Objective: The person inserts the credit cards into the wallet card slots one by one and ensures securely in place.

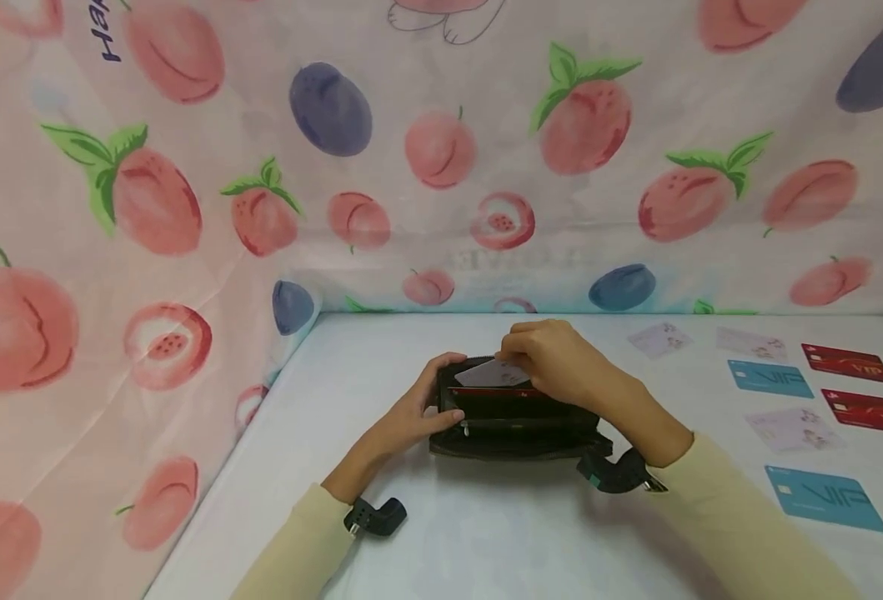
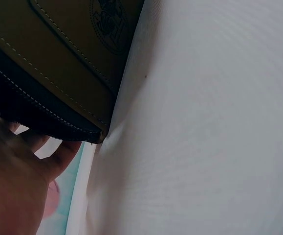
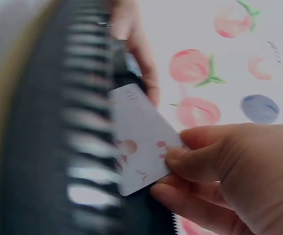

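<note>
A dark zip-around wallet (image 1: 486,444) stands open on the white table, its compartments facing up. My left hand (image 1: 409,410) grips its left end, thumb on the near side and fingers on the far side. In the left wrist view the wallet's stitched brown outside (image 2: 58,58) shows. My right hand (image 1: 557,358) pinches a pale card (image 1: 489,375) with a pink floral print between thumb and fingers. That card (image 3: 143,137) slants at the rear compartment; its lower edge is hidden. Just in front of it, a red edge (image 1: 495,391) shows inside the wallet.
On the right of the table lie several cards: pale floral ones (image 1: 795,429), blue VIP ones (image 1: 827,498) and red VIP ones (image 1: 872,412). A peach-patterned cloth (image 1: 441,233) hangs behind and to the left.
</note>
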Tool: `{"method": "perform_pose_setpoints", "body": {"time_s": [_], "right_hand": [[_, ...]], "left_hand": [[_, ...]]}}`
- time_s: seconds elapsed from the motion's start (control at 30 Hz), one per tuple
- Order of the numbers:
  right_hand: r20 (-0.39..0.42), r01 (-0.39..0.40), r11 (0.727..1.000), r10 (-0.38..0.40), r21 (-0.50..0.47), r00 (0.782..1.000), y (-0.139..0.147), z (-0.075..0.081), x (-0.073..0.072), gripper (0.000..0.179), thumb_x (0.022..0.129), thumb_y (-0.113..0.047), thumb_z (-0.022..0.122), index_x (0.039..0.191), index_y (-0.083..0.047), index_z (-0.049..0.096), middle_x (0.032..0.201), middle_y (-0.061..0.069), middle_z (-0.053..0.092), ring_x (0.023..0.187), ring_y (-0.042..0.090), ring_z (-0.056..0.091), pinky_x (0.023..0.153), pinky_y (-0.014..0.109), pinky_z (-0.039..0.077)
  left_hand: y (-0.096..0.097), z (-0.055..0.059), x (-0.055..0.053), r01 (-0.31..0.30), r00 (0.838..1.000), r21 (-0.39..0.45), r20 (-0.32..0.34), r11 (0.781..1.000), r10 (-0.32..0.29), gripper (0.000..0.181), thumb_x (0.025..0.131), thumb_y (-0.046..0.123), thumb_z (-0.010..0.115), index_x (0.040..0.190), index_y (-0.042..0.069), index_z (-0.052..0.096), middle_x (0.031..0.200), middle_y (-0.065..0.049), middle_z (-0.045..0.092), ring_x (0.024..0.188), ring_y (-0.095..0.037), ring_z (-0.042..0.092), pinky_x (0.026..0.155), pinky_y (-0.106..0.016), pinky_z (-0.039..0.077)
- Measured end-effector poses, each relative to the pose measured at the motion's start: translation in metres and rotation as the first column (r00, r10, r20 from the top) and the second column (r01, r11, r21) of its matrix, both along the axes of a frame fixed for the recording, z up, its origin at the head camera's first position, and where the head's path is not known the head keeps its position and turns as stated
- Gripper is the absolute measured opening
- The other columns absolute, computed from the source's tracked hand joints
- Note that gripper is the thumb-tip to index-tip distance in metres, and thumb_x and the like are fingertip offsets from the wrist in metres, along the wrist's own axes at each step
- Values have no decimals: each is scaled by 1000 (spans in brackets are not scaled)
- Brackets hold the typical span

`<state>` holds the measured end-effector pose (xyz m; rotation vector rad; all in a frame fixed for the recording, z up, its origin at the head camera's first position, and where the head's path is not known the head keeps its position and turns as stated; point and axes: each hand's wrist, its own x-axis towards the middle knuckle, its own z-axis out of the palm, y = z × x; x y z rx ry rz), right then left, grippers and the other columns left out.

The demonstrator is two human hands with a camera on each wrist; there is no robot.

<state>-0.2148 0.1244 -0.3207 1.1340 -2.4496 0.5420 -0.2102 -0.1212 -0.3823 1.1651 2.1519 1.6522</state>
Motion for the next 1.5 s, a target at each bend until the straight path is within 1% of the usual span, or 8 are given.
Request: {"method": "perform_pose_setpoints", "body": {"time_s": [0.37, 0.5, 0.73, 0.83, 0.9, 1.13, 1.33, 1.5], "right_hand": [[86, -29, 999, 27, 15, 996, -14, 0, 0, 17, 82, 8, 69, 88, -7, 75, 82, 2, 66, 77, 17, 65, 68, 32, 53], [66, -26, 999, 24, 34, 998, -17, -1, -3, 15, 83, 7, 68, 89, -6, 74, 83, 4, 68, 78, 19, 66, 70, 33, 53], [58, 16, 997, -12, -71, 998, -17, -17, -5, 13, 84, 1, 71, 91, -8, 74, 82, 0, 67, 74, 15, 64, 67, 33, 52], [25, 29, 994, -27, -102, 999, -17, -21, -4, 13, 83, 1, 71, 92, -8, 74, 82, 0, 67, 72, 14, 64, 65, 32, 52], [-2, 37, 993, -38, -116, 999, -16, -23, -2, 14, 83, 2, 72, 91, -8, 74, 82, 0, 66, 71, 14, 63, 64, 32, 51], [-4, 79, 984, -81, -157, 997, -17, -23, -1, 13, 83, 4, 70, 90, -7, 74, 80, 2, 66, 68, 13, 61, 60, 29, 49], [121, 143, 989, -146, 33, 982, -21, -9, 3, 12, 85, 1, 70, 93, -6, 72, 83, 4, 67, 75, 19, 64, 67, 33, 52], [101, 127, 989, -134, 74, 986, -22, -4, 6, 14, 84, 2, 70, 94, -6, 75, 83, 5, 67, 77, 20, 64, 69, 34, 53]], "left_hand": [[2, 0, 2, -11, 1000, -1, 29, 1000, 11, 67, 91, -5, 57, 147, 2, 20, 137, -17, 36, 120, -39, 43, 97, -43, 35], [1, 0, 1, -14, 1000, 4, 20, 1000, 14, 68, 90, -6, 57, 147, 0, 20, 138, -19, 35, 121, -37, 42, 97, -42, 35], [-4, -26, -11, -3, 1000, 37, 10, 999, 3, 66, 94, 8, 59, 148, 12, 22, 139, -9, 35, 123, -26, 41, 98, -42, 35], [-4, -30, -13, -7, 1000, 43, 10, 999, 7, 66, 94, 15, 61, 148, 17, 23, 140, -6, 36, 123, -23, 42, 98, -43, 34], [-4, -28, -13, -9, 1000, 37, -4, 999, 9, 67, 94, 19, 62, 148, 16, 22, 140, -6, 36, 124, -24, 42, 98, -43, 34], [2, 1, -1, 20, 1000, 44, 0, 999, -20, 68, 90, -9, 54, 146, -3, 17, 140, -21, 31, 124, -34, 35, 101, -52, 29], [3, 0, -1, 58, 998, 49, 7, 997, -58, 69, 88, -12, 52, 145, -5, 14, 140, -26, 28, 124, -36, 32, 100, -56, 28], [2, 1, 0, 70, 997, 27, 16, 997, -71, 67, 88, -11, 49, 144, -4, 14, 141, -22, 25, 123, -32, 30, 99, -52, 30]]}}
